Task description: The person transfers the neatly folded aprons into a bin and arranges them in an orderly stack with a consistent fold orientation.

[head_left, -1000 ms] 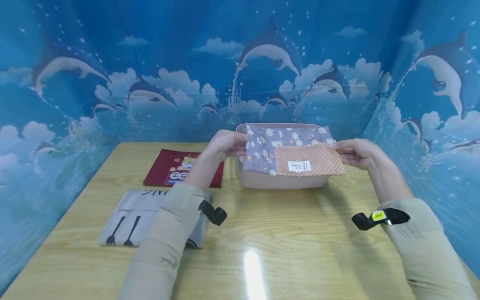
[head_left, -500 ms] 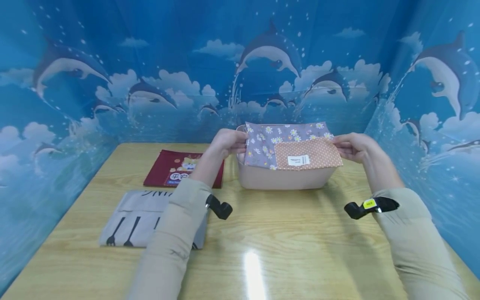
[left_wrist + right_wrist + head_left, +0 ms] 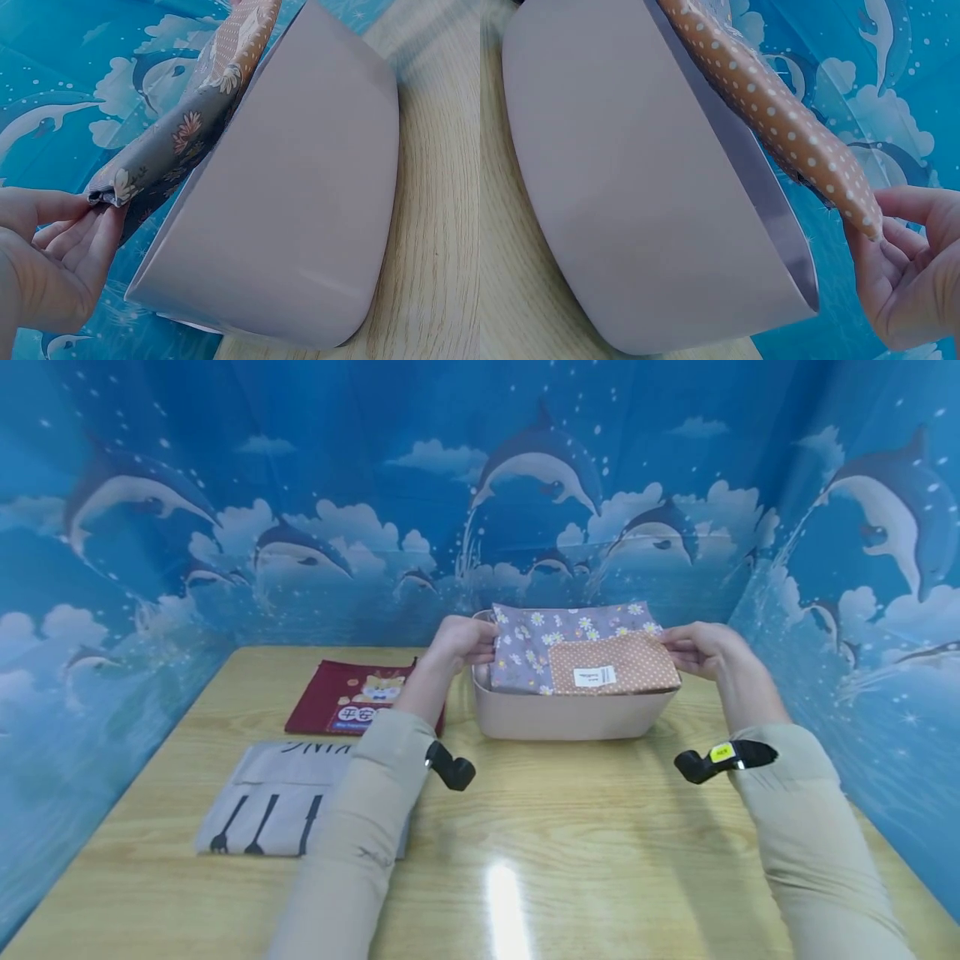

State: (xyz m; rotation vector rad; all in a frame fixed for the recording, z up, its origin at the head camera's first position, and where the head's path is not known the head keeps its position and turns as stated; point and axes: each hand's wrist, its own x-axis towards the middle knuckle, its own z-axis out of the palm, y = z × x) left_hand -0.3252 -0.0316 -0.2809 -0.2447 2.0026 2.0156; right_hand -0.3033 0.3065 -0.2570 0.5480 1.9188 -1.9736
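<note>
Fabric (image 3: pixel 581 650), purple-daisied and tan-dotted, is pinched, unreleased, by left hand (image 3: pixel 462 640) and right hand (image 3: pixel 702 648) over pale-pink plastic bin (image 3: pixel 566 718), rim contact unclear; flat maroon cloth (image 3: pixel 330 697) and grey cloth (image 3: pixel 273 793) lie outside.

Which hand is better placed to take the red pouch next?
Probably the left hand: the red pouch lies nearer it; the right hand is across the bin. Both grip the flowered cloth.
</note>
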